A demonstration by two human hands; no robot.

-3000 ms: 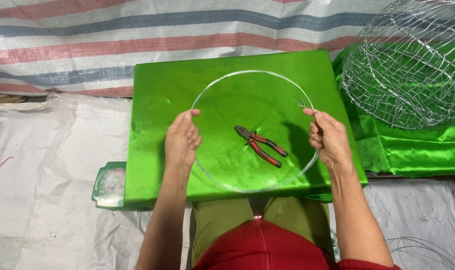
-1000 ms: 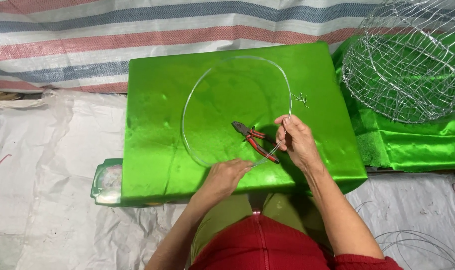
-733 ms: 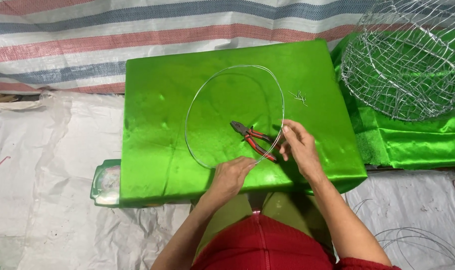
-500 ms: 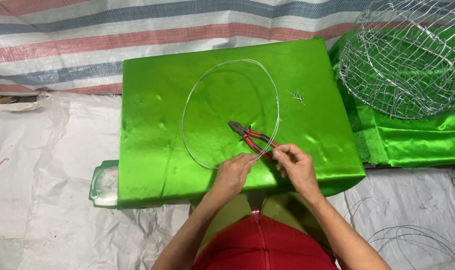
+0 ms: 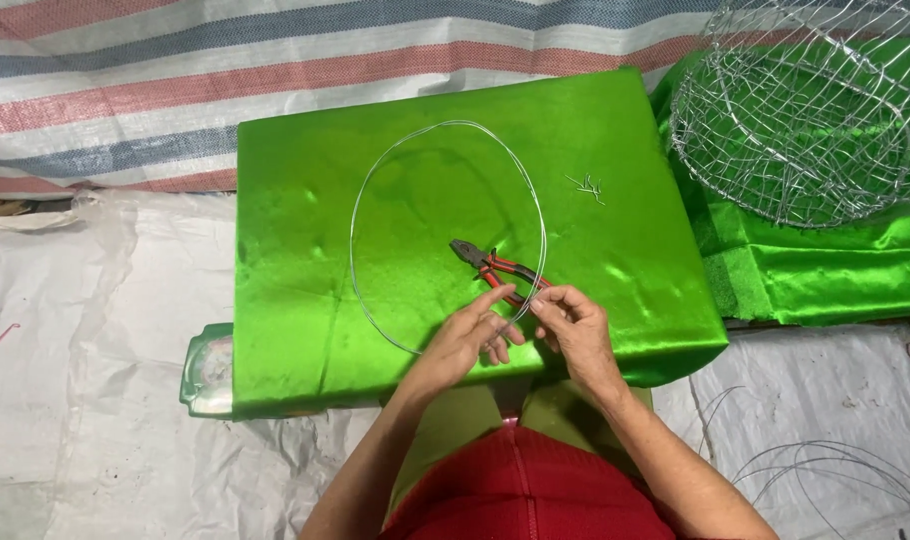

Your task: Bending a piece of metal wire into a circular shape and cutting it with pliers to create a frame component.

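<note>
A thin silver wire ring [image 5: 353, 215] lies on a green satin-covered table [image 5: 295, 290]. My left hand [image 5: 475, 335] and my right hand [image 5: 570, 325] meet at the ring's near end, both pinching the wire where its ends come together. Red-handled pliers [image 5: 495, 268] lie inside the ring, just beyond my fingers, untouched. A few short wire offcuts [image 5: 587, 186] rest farther back on the cloth.
A wire-mesh basket [image 5: 795, 110] sits on a second green-covered surface at the right. Loose wire coils [image 5: 825, 470] lie on the white tarp at lower right. A striped tarp [image 5: 275, 60] lies beyond the table. A green plastic object [image 5: 207, 365] pokes out under the table's left corner.
The ring went from wide between both hands to a narrower oval. My hands came together at its near end, and my right hand slid from beside the pliers toward me.
</note>
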